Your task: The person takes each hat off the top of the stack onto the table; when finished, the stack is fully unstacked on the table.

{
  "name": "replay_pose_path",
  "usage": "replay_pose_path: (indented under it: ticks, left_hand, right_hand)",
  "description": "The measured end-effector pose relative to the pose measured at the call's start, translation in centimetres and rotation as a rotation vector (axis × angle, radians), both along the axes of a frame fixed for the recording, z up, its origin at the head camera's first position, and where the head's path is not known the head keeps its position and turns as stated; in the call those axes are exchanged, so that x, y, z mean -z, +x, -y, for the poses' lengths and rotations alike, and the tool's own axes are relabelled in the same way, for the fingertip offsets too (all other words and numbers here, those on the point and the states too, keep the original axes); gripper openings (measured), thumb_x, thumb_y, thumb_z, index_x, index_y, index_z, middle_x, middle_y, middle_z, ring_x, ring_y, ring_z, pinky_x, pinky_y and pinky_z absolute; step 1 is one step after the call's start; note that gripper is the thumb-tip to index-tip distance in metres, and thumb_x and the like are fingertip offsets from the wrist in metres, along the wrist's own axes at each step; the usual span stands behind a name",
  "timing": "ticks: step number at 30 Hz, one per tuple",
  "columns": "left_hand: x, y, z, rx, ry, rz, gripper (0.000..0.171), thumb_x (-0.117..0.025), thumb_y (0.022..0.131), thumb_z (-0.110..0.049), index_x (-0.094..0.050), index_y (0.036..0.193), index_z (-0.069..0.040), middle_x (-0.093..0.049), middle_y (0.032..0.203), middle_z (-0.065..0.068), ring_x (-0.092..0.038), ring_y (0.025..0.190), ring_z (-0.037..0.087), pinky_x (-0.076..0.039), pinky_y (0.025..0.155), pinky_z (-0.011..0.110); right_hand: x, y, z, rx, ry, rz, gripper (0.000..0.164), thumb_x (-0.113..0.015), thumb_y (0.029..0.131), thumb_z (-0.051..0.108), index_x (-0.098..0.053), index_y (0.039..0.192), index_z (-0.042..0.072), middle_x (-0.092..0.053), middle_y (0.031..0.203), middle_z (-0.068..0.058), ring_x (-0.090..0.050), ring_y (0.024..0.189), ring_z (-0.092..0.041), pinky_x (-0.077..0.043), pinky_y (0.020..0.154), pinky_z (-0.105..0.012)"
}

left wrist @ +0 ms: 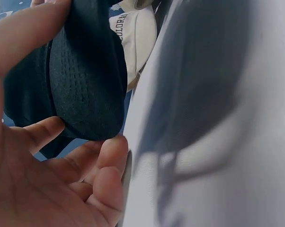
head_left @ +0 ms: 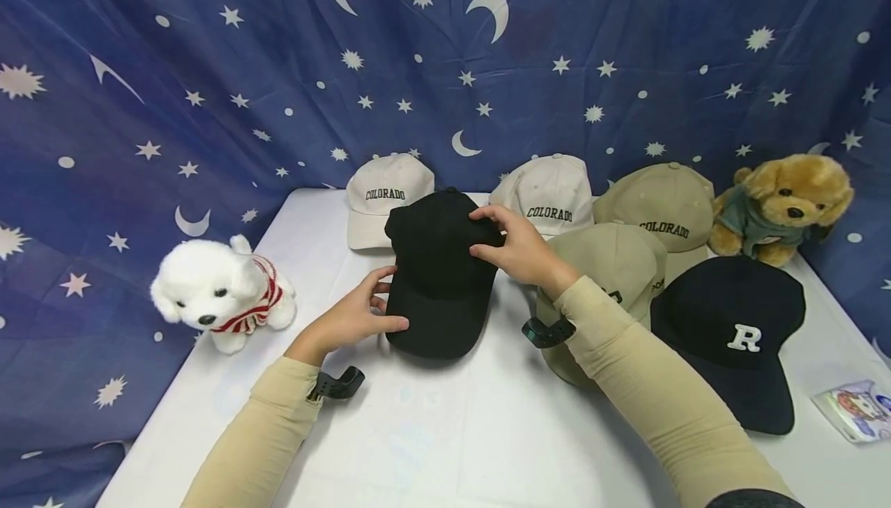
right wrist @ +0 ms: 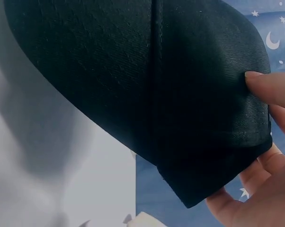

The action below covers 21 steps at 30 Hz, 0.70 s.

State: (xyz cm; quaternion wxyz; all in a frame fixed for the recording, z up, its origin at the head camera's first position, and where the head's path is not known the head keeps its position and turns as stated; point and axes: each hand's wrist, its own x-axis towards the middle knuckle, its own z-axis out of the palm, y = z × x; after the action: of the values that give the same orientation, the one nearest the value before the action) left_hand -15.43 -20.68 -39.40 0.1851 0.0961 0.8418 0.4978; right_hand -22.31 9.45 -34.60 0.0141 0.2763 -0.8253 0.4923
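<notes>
Both hands hold a plain black baseball cap (head_left: 445, 260) between them, its brim towards the person. On the left side of the brim, my left hand (head_left: 348, 320) grips with the thumb over the top; in the left wrist view fingertips (left wrist: 113, 149) meet the brim's edge. My right hand (head_left: 525, 251) pinches the crown's right side, thumb (right wrist: 268, 87) outside and the other fingers partly hidden behind the lower edge. The cap's shadow falls on the white table (head_left: 418, 431). Behind the cap stands a cream COLORADO cap (head_left: 390, 187), partly covered by it.
Another cream COLORADO cap (head_left: 546, 195) stands at the back, beside a khaki one (head_left: 661, 202). A second khaki cap (head_left: 612, 253) lies partly under the right forearm. Right of it are a dark R cap (head_left: 731, 322), a brown plush dog (head_left: 786, 202) and a small packet (head_left: 856, 411). A white plush dog (head_left: 216, 291) stands left.
</notes>
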Motion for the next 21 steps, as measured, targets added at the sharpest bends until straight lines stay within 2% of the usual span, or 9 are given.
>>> replay_pose_path:
  ticks: [8,12,21]
  left_hand:
    - [0.6,0.9,-0.2,0.035,-0.032,0.004,0.098,-0.082,0.083,-0.026,-0.021,0.158,-0.015,-0.040,0.147,0.021,-0.054,0.106,0.027,-0.045,0.086,0.038]
    - [0.9,1.2,-0.4,0.056,-0.045,-0.009,0.097,-0.083,0.082,-0.024,-0.023,0.157,-0.012,-0.044,0.141,0.020,-0.055,0.097,0.023,-0.043,0.087,0.038]
    - [1.2,1.8,-0.8,0.091,-0.055,0.006,0.093,-0.084,0.081,-0.023,-0.027,0.153,-0.009,-0.050,0.130,0.017,-0.057,0.090,0.020,-0.045,0.083,0.036]
  right_hand:
    - [0.6,1.1,-0.5,-0.009,0.001,0.036,0.046,-0.077,0.086,0.007,-0.059,0.128,0.003,-0.061,0.122,-0.013,-0.057,0.103,-0.032,-0.048,0.088,-0.043]
    - [1.0,1.7,-0.7,0.001,0.013,0.051,0.046,-0.078,0.086,0.009,-0.060,0.129,0.005,-0.061,0.125,-0.011,-0.057,0.106,-0.031,-0.047,0.090,-0.043]
    - [1.8,2.8,-1.7,-0.023,0.037,0.056,0.045,-0.076,0.088,0.008,-0.058,0.129,0.001,-0.060,0.125,-0.013,-0.056,0.108,-0.032,-0.045,0.093,-0.045]
